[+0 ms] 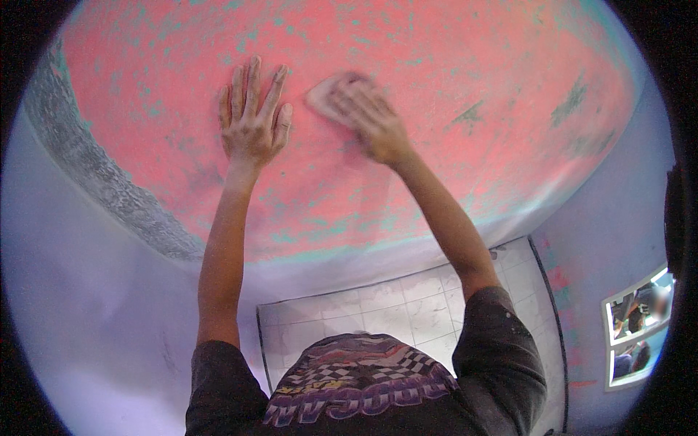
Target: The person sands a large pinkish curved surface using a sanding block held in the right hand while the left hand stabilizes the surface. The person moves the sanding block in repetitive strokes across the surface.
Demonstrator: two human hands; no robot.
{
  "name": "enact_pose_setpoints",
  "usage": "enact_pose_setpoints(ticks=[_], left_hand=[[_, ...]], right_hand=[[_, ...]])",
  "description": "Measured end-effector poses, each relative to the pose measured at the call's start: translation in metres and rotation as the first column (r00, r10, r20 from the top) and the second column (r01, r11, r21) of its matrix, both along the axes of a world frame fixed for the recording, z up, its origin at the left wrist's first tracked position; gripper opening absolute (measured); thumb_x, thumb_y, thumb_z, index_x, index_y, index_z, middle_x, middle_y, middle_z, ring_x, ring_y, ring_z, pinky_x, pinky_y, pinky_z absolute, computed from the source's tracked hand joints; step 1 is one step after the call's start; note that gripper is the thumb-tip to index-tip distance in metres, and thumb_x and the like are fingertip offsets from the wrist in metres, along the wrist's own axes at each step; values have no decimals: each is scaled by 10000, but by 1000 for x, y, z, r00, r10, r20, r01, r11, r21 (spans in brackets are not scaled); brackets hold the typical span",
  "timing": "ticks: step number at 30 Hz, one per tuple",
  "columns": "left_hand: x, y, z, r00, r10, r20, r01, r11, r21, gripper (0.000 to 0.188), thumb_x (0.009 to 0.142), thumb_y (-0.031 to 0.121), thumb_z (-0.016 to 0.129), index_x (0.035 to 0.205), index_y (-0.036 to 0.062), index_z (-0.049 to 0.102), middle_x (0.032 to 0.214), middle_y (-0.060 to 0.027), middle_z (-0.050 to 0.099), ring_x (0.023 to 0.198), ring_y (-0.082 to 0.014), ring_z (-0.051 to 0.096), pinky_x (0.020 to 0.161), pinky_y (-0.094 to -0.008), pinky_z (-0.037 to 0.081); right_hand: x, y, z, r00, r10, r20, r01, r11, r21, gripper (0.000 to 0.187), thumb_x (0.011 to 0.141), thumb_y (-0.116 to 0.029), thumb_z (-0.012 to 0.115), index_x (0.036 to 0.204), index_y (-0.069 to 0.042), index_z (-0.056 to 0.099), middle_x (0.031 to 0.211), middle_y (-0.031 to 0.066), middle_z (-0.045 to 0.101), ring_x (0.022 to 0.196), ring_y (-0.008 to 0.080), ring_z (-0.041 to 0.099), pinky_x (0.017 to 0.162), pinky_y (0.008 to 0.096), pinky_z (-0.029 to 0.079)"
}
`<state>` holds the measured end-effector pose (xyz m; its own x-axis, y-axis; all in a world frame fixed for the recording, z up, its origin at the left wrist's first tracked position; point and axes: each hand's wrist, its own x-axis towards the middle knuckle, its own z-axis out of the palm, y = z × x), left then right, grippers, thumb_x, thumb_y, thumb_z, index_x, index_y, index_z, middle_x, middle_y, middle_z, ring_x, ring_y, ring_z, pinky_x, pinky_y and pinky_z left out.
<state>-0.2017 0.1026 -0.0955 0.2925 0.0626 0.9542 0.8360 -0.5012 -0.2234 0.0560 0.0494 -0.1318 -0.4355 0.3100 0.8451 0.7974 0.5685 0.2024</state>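
A wall painted pink with patches of turquoise showing through (327, 189) rises in front of me. My left hand (251, 131) lies flat against it, fingers spread, with nothing in it. To its right, my right hand (374, 120) is pressed to the wall and blurred by motion. Under its fingers is a pale flat sheet (323, 100), its pointed corner sticking out on the left. The blur hides whether the sheet is paper or cloth. Both arms are raised and reach up from dark short sleeves.
A rough grey strip (109, 167) borders the pink paint on the left. Pale purple walls (94, 291) stand at both sides. Below is a white tiled floor (392, 301) with dark edges. A white-framed window or mirror (609, 327) on the right wall shows parts of people.
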Motion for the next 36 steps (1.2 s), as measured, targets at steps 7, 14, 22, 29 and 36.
enact_pose_setpoints(ticks=[7, 14, 22, 29, 36], left_hand=[[4, -1, 1, 998, 51, 24, -51, 998, 26, 520, 1008, 456, 511, 1519, 365, 489, 1645, -28, 363, 1517, -244, 326, 1242, -460, 222], [4, 4, -3, 999, 35, 32, -35, 999, 4, 513, 1003, 449, 523, 1508, 360, 507, 1640, -15, 374, 1511, -241, 337, 1243, -458, 228], [0, 6, -3, 999, 9, 40, -10, 999, 36, 526, 1007, 459, 515, 1524, 368, 480, 1647, -15, 360, 1514, -252, 331, 1242, -471, 226], [0, 1, 0, 1000, 27, -1, -27, 1000, -5, 531, 1010, 463, 504, 1529, 354, 478, 1652, -42, 348, 1525, -260, 310, 1252, -472, 190], [-1, 2, 0, 1000, -5, 8, 5, 1000, 24, 541, 1002, 445, 517, 1533, 351, 475, 1658, -47, 337, 1528, -264, 306, 1247, -474, 189]], right_hand=[[57, 13, 43, 740, -168, -651, 493, 794, 355, 522, 933, -103, 527, 1442, 17, 517, 1553, 235, 445, 1467, 441, 367, 1220, 550, 221], [-19, 2, -9, 999, -51, -3, 51, 999, -5, 604, 883, -102, 581, 1483, -150, 529, 1599, 113, 427, 1477, 392, 373, 1215, 547, 278], [49, 10, 46, 764, -123, -634, 422, 838, 346, 497, 957, -75, 518, 1450, -8, 537, 1522, 233, 485, 1474, 434, 344, 1224, 534, 219], [-26, 4, -10, 991, -99, -90, 107, 991, 86, 528, 946, -150, 572, 1473, -152, 546, 1572, 140, 456, 1462, 412, 386, 1202, 552, 296], [70, 8, 50, 814, -193, -548, 429, 835, 344, 527, 924, -85, 553, 1450, -91, 561, 1547, 179, 477, 1457, 383, 405, 1211, 500, 278]])
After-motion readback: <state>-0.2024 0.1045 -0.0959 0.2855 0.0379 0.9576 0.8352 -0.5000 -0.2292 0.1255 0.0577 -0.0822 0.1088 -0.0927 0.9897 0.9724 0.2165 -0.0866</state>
